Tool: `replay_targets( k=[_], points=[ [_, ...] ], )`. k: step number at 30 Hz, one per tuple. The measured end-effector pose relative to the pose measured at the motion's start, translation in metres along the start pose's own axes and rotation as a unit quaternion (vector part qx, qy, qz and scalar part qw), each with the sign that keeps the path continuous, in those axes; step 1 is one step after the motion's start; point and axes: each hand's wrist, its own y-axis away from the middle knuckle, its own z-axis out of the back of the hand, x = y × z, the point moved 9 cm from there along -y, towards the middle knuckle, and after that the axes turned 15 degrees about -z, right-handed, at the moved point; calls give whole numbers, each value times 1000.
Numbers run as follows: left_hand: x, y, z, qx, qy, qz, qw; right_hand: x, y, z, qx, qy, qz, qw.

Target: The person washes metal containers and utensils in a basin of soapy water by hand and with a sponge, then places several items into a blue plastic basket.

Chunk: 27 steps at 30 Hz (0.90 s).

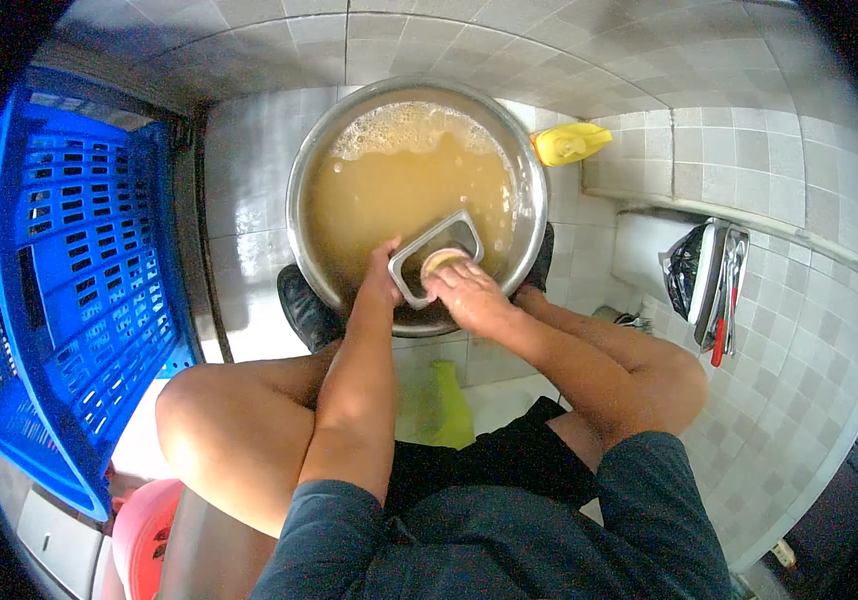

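Observation:
A large round metal basin (301, 215) stands on the tiled floor between my feet, filled with cloudy brownish water and foam along its far side. Over its near part, a rectangular metal pan (464, 222) is tilted. My left hand (383, 275) grips the pan's left rim, its fingers partly hidden. Inside the pan, my right hand (471, 298) presses a round, pale yellowish scrubbing pad (441, 262) against the metal, fingers closed over it.
A blue plastic crate (94, 230) stands at the left, above a pink tub (144, 520). Beside the basin's far right is a yellow bottle (571, 144). Red-handled utensils (725, 310) lie on the right. A yellow-green bottle (451, 405) is between my legs.

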Motion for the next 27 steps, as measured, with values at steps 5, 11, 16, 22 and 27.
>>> replay_targets(
  k=[5, 11, 16, 22, 27],
  points=[
    [-28, 3, -4, 88, -46, 1, 995, -1, -37, -2, 0, 95, 53, 994],
    [-17, 42, -22, -34, -64, 14, 997, -18, -44, -18, 100, -12, -136, 986],
    [-12, 38, -48, 104, 171, -70, 977, -4, -67, 18, -35, -113, -271, 955],
    [-29, 27, -35, 95, 175, -213, 957, 27, -80, 54, -108, -208, -379, 895],
    [-42, 17, -63, 129, 148, -233, 952, 26, -51, 39, -52, -145, -207, 966]
  ],
)
